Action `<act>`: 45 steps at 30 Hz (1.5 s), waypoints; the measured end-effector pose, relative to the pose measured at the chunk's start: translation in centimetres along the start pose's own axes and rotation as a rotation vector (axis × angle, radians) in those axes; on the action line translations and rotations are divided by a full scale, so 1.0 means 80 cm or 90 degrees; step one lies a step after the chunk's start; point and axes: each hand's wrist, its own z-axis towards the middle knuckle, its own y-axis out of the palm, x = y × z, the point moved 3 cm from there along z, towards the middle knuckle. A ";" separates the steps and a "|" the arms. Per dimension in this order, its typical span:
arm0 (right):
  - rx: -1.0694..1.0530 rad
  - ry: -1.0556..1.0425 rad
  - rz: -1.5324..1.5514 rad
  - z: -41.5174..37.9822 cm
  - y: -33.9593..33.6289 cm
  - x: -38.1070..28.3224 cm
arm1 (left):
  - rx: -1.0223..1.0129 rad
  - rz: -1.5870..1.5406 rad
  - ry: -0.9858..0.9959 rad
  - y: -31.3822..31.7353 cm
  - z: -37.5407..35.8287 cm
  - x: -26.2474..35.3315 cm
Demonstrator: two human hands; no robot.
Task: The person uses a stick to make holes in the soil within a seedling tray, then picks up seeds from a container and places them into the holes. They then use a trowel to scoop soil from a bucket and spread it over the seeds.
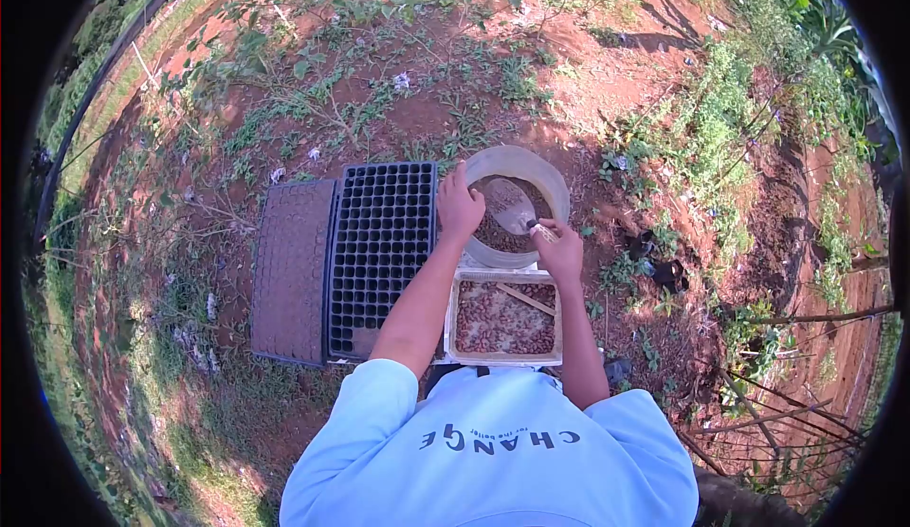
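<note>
My right hand [559, 250] is closed around the handle of a trowel [512, 207]. The trowel's broad, pale blade lies inside a round, whitish bucket [561, 186], over the dark soil [500, 239] in it. At the bucket's left rim, my left hand [460, 207] grips the edge, its fingers pointing away from me. Left of that hand is a black seedling tray [387, 233] with many small cells; most look unfilled, with some soil in the nearest ones. Close to my body, below the bucket, sits a rectangular tub [451, 323] of reddish-brown seeds or pellets [502, 323].
A second tray [292, 271], covered with brown soil, lies on the far left against the black one. A flat wooden stick [524, 298] rests across the tub. Weeds and bare reddish ground surround everything, with thin branches [768, 423] at the lower right.
</note>
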 end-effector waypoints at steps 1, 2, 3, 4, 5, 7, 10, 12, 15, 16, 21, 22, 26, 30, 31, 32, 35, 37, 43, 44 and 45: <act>-0.006 0.011 0.057 0.003 0.002 0.009 | -0.007 -0.008 -0.002 -0.001 0.000 0.000; -0.005 0.011 0.057 0.002 -0.002 0.007 | -0.014 -0.016 -0.003 -0.001 0.000 0.001; -0.050 0.072 0.148 0.001 -0.004 0.009 | -0.013 -0.016 -0.002 -0.001 0.000 0.001; -0.096 0.133 0.238 -0.001 -0.003 0.009 | -0.008 -0.017 -0.001 -0.001 -0.001 0.001; -0.097 0.132 0.238 0.000 -0.003 0.009 | -0.003 -0.018 -0.001 0.001 -0.001 0.000; -0.062 0.094 0.199 -0.003 -0.003 0.008 | 0.002 -0.014 -0.001 0.004 0.000 -0.004; -0.032 0.059 0.177 -0.008 -0.007 -0.002 | 0.005 -0.012 0.000 0.002 -0.002 -0.002; -0.044 0.072 0.207 -0.006 -0.007 0.003 | 0.007 -0.013 -0.001 -0.005 -0.004 0.002; -0.059 0.095 0.266 -0.008 -0.005 0.005 | 0.019 -0.030 -0.014 -0.013 -0.009 0.007; -0.061 0.106 0.294 -0.009 -0.005 0.006 | 0.046 -0.044 -0.003 -0.017 -0.012 0.008; -0.043 0.100 0.257 -0.016 0.003 0.015 | 0.122 -0.111 0.032 -0.041 -0.040 0.002; -0.017 0.079 0.246 -0.017 0.007 0.019 | 0.139 -0.137 0.046 -0.048 -0.048 -0.004; 0.004 0.062 0.162 -0.033 -0.003 -0.007 | 0.155 -0.155 0.021 -0.070 -0.089 -0.034; 0.027 -0.007 0.144 -0.049 -0.021 -0.048 | 0.166 -0.138 -0.008 -0.091 -0.128 -0.056; 0.020 -0.006 0.144 -0.052 -0.022 -0.054 | 0.166 -0.130 -0.014 -0.097 -0.136 -0.063; 0.022 -0.018 0.142 -0.055 -0.024 -0.060 | 0.158 -0.144 -0.022 -0.101 -0.142 -0.071; 0.022 -0.062 0.151 -0.064 -0.023 -0.072 | 0.164 -0.137 -0.041 -0.114 -0.158 -0.092; -0.015 -0.077 0.167 -0.071 -0.019 -0.078 | 0.177 -0.131 -0.037 -0.122 -0.163 -0.107; -0.038 -0.117 0.176 -0.111 0.017 -0.099 | 0.185 -0.115 -0.066 -0.161 -0.192 -0.153; -0.052 -0.110 0.183 -0.120 0.028 -0.100 | 0.176 -0.116 -0.070 -0.166 -0.200 -0.167; -0.053 -0.110 0.184 -0.129 0.039 -0.101 | 0.177 -0.115 -0.071 -0.171 -0.207 -0.183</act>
